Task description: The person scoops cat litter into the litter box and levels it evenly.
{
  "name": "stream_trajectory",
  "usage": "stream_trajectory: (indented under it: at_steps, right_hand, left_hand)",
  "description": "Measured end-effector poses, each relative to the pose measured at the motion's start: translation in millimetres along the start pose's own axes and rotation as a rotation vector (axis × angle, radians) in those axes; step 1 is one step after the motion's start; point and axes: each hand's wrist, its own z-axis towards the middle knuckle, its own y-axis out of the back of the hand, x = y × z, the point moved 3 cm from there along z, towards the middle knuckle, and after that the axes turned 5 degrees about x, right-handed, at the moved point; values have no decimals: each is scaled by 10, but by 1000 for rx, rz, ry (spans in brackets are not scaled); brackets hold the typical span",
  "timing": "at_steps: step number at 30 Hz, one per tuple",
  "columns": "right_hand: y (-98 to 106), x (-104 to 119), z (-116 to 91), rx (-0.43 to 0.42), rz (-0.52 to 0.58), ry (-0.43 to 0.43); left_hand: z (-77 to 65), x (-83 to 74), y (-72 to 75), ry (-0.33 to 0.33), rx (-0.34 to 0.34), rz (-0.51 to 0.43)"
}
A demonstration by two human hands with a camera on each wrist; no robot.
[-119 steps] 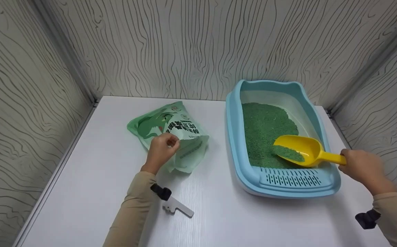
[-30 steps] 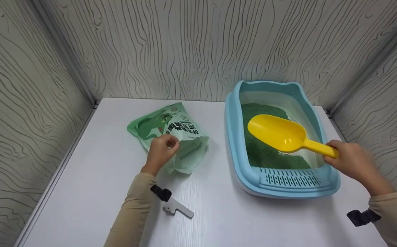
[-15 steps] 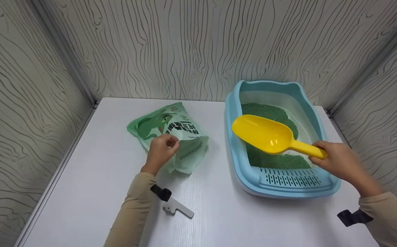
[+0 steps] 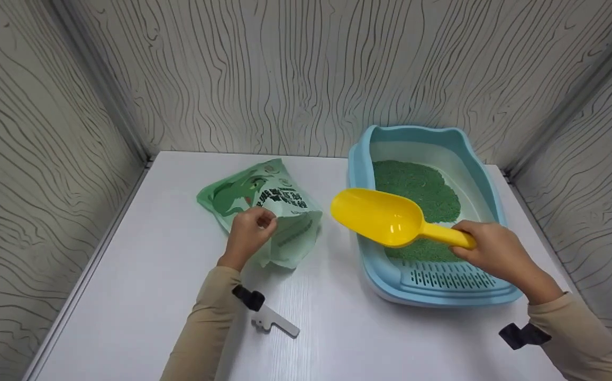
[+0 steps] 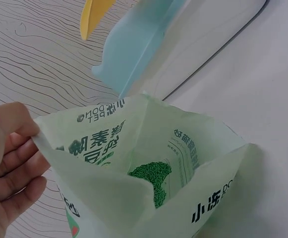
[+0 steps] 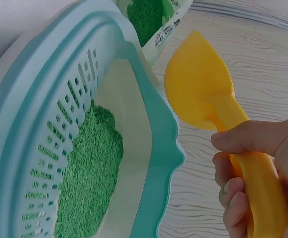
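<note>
My right hand (image 4: 493, 251) grips the handle of a yellow scoop (image 4: 377, 217), its bowl bare inside and reaching over the left rim of the blue litter box (image 4: 372, 275). Green pellet litter (image 6: 91, 178) covers much of the box's floor. With thumb and finger, my left hand (image 4: 250, 233) pinches the mouth edge of a pale green litter bag (image 4: 298, 238). The bag's mouth gapes towards me, and green pellets (image 5: 153, 178) show deep inside it in the left wrist view.
A small grey-white flat tool (image 4: 276, 321) lies on the white table (image 4: 327, 338) below the left wrist. Wood-patterned panels (image 4: 295, 74) enclose the table at the back and both sides. The litter box takes up the table's right part, beside the bag.
The scoop, holding litter four seconds ago, has risen from the box without any and travelled left over its rim towards the bag. My left hand and the bag have stayed in place.
</note>
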Motion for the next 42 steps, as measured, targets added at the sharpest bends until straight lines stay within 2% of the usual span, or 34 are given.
stream_trajectory:
  at_steps: [11, 16, 23, 42]
  right_hand:
    - [-152, 210, 109, -4, 12, 79]
    - [-244, 283, 168, 25, 7, 96]
    - [-329, 374, 252, 55, 36, 108]
    - [-584, 551, 440, 79, 38, 177]
  left_hand:
    - [-5, -22, 3, -8, -5, 8]
    - [-12, -6, -8, -15, -7, 13]
    - [-11, -18, 3, 10, 4, 10]
    - [-6, -11, 0, -9, -16, 2]
